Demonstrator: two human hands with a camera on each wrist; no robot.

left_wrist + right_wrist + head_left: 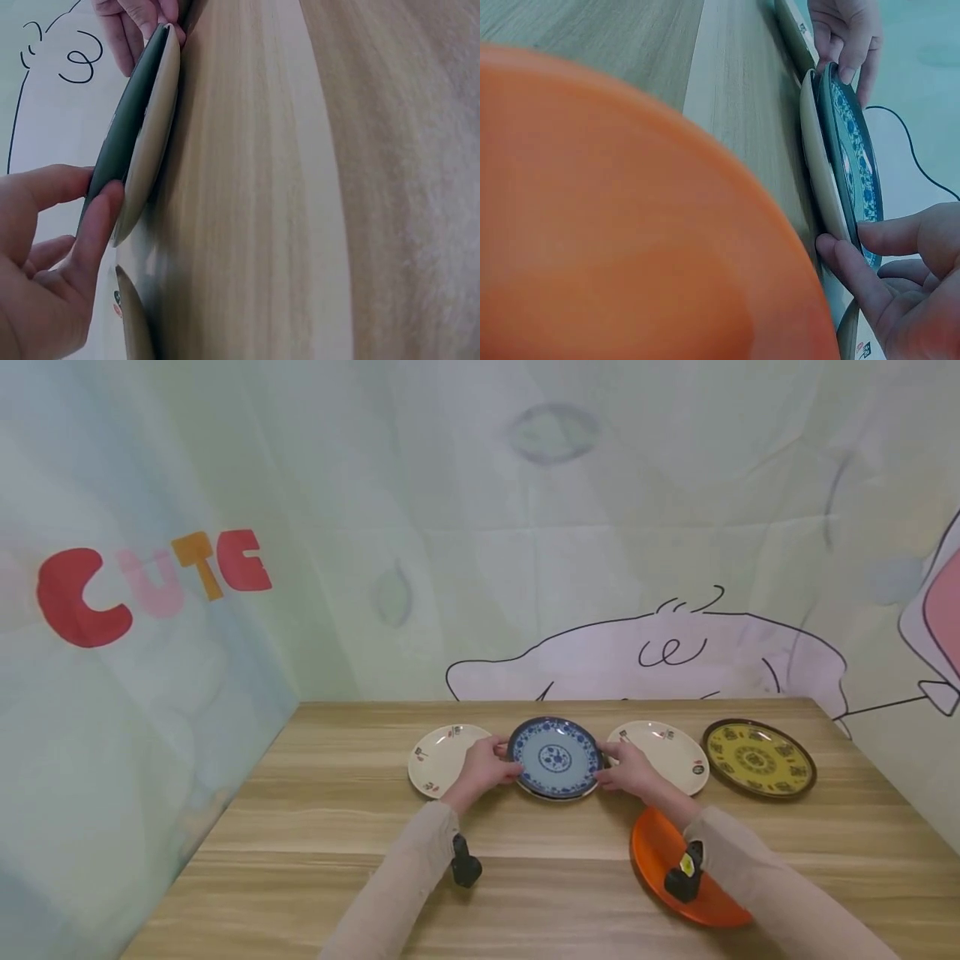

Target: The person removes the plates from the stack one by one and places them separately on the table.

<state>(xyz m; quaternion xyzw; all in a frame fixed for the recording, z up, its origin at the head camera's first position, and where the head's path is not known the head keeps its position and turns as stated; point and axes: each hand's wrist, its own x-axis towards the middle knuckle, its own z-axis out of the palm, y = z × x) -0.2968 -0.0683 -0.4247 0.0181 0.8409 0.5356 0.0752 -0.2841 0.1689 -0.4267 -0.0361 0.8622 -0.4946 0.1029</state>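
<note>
A blue-and-white patterned plate [555, 758] lies over a cream plate [156, 127], whose rim shows just beneath it. In the left wrist view a narrow gap separates the two along part of their edges. My left hand [486, 768] pinches the blue plate's left rim between thumb and fingers. At the opposite rim my right hand [628, 768] grips the blue plate, its thumb on the upper face and a fingertip low by the cream plate's edge. Whether either hand also bears the cream plate, I cannot tell.
A white plate with small prints [446, 764] lies to the left, and another white plate [663, 756] to the right. Further right is a yellow-green plate with a dark rim [757, 760]. An orange plate [652, 852] lies under my right forearm. A printed curtain [480, 568] hangs behind the wooden table [322, 860].
</note>
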